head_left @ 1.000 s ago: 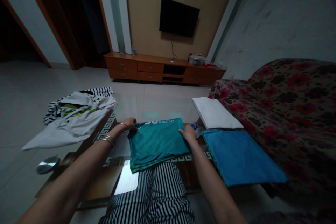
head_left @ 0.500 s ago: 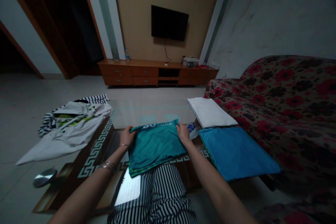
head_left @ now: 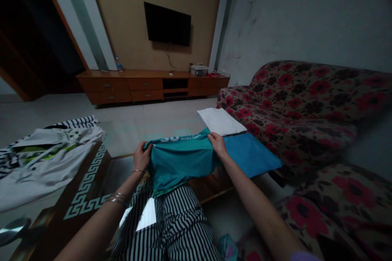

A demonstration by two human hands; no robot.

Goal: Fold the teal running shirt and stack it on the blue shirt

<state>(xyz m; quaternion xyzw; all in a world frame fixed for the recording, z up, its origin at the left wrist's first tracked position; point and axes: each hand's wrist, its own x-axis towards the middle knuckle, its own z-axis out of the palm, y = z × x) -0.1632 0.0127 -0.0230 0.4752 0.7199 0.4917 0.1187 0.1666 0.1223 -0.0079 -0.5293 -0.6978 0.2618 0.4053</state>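
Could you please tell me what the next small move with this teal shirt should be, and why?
Probably lower the teal shirt onto the folded blue cloth: the left hand and right hand hold its upper edge, it hangs above the striped trousers, and the cloth lies beside the right hand.

Left: clothes heap [head_left: 45, 155] beside table [head_left: 82, 179].
Right: folded cloth [head_left: 220, 121] behind second folded cloth [head_left: 252, 155], both on table, before sofa [head_left: 300, 102].
Behind: television [head_left: 167, 23] above cabinet [head_left: 122, 85].
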